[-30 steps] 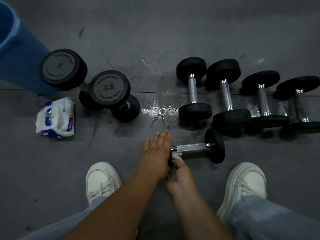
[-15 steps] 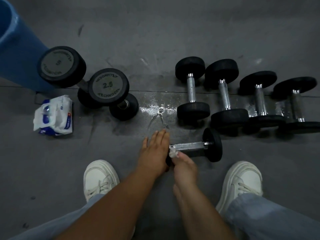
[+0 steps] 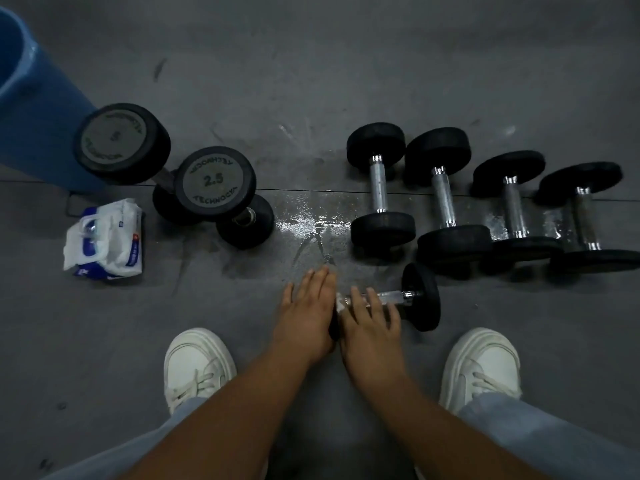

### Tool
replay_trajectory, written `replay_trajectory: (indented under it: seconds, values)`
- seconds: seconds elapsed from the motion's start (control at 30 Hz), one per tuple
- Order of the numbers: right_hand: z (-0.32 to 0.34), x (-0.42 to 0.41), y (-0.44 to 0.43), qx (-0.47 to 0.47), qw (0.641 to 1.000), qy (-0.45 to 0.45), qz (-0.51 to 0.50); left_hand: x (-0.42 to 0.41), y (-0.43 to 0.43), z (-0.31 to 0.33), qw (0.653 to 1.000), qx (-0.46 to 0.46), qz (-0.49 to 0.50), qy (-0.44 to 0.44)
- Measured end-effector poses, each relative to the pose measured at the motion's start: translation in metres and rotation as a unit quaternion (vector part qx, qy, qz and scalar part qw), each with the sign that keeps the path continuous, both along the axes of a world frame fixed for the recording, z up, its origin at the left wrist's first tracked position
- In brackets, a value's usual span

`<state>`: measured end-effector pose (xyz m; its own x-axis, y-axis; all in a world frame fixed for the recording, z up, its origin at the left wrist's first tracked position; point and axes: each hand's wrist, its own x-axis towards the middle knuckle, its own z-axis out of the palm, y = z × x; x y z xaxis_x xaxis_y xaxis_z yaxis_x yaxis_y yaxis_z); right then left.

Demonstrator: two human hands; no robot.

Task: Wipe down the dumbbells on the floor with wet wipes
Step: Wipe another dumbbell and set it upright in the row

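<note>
A small dumbbell (image 3: 420, 297) with black heads and a chrome handle lies crosswise on the floor between my feet. My left hand (image 3: 306, 313) rests flat over its left head, fingers straight and together, hiding that head. My right hand (image 3: 369, 320) lies over the handle with its fingers spread and draped across the bar. It holds a white wet wipe (image 3: 340, 302) against the handle, and only a corner of the wipe shows between my hands. The pack of wet wipes (image 3: 105, 239) lies on the floor at the left.
Several black dumbbells (image 3: 379, 188) lie in a row at the right on a wet patch of floor (image 3: 304, 220). Two larger dumbbells (image 3: 214, 183) stand at the left beside a blue bin (image 3: 31, 109). My white shoes (image 3: 195, 367) flank my hands.
My right hand has moved from the handle's left end out over the bar, its fingers now spread across it. My left hand has stayed on the left head.
</note>
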<state>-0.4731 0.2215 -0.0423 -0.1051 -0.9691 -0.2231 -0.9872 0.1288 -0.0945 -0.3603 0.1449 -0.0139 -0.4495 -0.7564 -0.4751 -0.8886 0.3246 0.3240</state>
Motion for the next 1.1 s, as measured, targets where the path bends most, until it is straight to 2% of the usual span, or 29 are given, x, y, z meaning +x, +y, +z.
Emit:
replay_trajectory:
  seconds: [0.07, 0.17, 0.33, 0.4, 0.43, 0.5, 0.53, 0.57, 0.6, 0.63, 0.67, 0.7, 0.77, 0.8, 0.87, 0.93, 1.0, 1.1]
  values:
    - [-0.001, -0.003, -0.017, -0.028, 1.000, 0.011, -0.008, -0.001, 0.000, 0.001, 1.000, -0.005, 0.003, 0.002]
    - [0.003, -0.003, -0.032, 0.034, 0.999, -0.021, -0.026, -0.002, -0.001, 0.002, 1.000, -0.005, 0.000, -0.002]
    - [0.005, -0.009, -0.021, -0.026, 0.999, -0.034, -0.014, -0.001, -0.001, 0.003, 1.000, -0.002, -0.003, -0.008]
    - [0.004, -0.016, -0.040, -0.093, 0.995, -0.040, -0.013, -0.002, -0.004, 0.002, 1.000, -0.006, -0.004, -0.010]
    - [0.004, -0.016, -0.042, -0.111, 0.992, -0.054, -0.013, -0.002, -0.005, 0.001, 1.000, -0.005, -0.003, -0.010]
    - [0.005, -0.006, -0.021, -0.111, 0.981, -0.144, -0.062, -0.002, -0.006, 0.000, 1.000, 0.000, -0.001, -0.008]
    - [0.006, 0.002, -0.004, -0.087, 0.961, -0.228, -0.132, -0.003, -0.006, 0.000, 1.000, 0.003, -0.002, -0.008]
    - [0.005, 0.011, 0.009, -0.045, 0.910, -0.338, -0.237, -0.003, -0.007, 0.000, 1.000, 0.009, -0.004, -0.010]
    - [0.004, 0.019, 0.014, -0.010, 0.818, -0.449, -0.360, -0.003, -0.007, 0.001, 1.000, 0.013, -0.007, -0.012]
    - [0.003, 0.021, 0.007, 0.010, 0.699, -0.535, -0.474, -0.002, -0.006, 0.001, 1.000, 0.013, -0.008, -0.012]
    - [-0.002, 0.021, -0.005, 0.024, 0.599, -0.580, -0.552, -0.002, -0.006, 0.001, 1.000, 0.010, -0.007, -0.010]
    - [-0.007, 0.019, -0.018, 0.041, 0.524, -0.607, -0.597, -0.002, -0.004, 0.001, 1.000, 0.006, -0.005, -0.008]
    - [-0.003, 0.021, -0.036, 0.050, 0.416, -0.645, -0.639, -0.002, -0.003, 0.001, 1.000, 0.000, -0.001, -0.004]
    - [0.001, 0.025, -0.036, 0.050, 0.378, -0.658, -0.649, -0.002, -0.003, 0.002, 1.000, 0.002, 0.001, -0.003]
    - [0.005, 0.031, -0.024, 0.038, 0.331, -0.691, -0.641, -0.003, -0.006, 0.004, 1.000, 0.010, 0.001, -0.001]
    - [-0.003, 0.034, -0.020, 0.026, 0.306, -0.699, -0.646, -0.003, -0.008, 0.004, 1.000, 0.014, -0.001, -0.005]
    - [-0.012, 0.030, -0.027, 0.049, 0.310, -0.683, -0.660, -0.003, -0.005, 0.004, 1.000, 0.015, -0.005, -0.010]
    - [-0.019, 0.025, -0.029, 0.062, 0.348, -0.655, -0.667, -0.003, -0.003, 0.004, 1.000, 0.011, -0.003, -0.006]
